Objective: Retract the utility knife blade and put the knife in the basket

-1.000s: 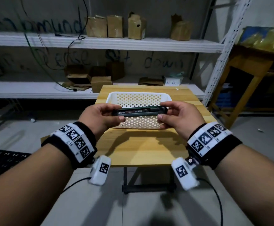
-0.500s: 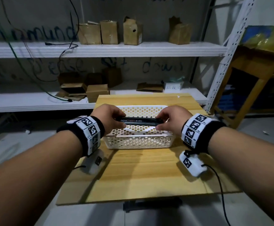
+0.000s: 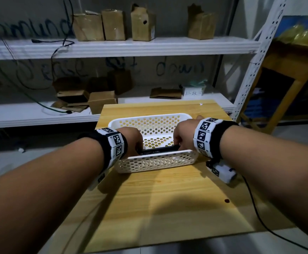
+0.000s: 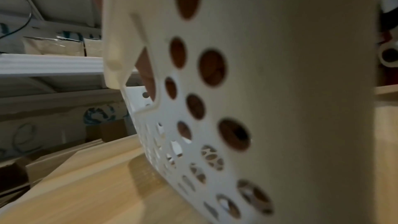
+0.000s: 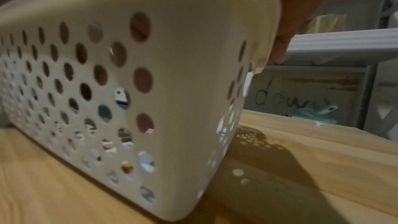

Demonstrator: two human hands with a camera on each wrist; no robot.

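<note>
A white perforated basket stands on the wooden table. The black utility knife lies level inside it, just behind the near wall, with no blade showing. My left hand grips the knife's left end and my right hand grips its right end, both reaching down into the basket. The fingertips are hidden behind the hands. The left wrist view is filled by the basket wall, with skin showing through its holes. In the right wrist view, one finger sticks out past the basket's right rim.
White metal shelves behind the table carry several cardboard boxes and loose cables. A wooden frame stands at the right. A black cable trails from my right wrist camera across the table's right edge.
Both hands have carried the knife forward and down, from above the basket's near wall into the basket. The table and basket now appear closer.
</note>
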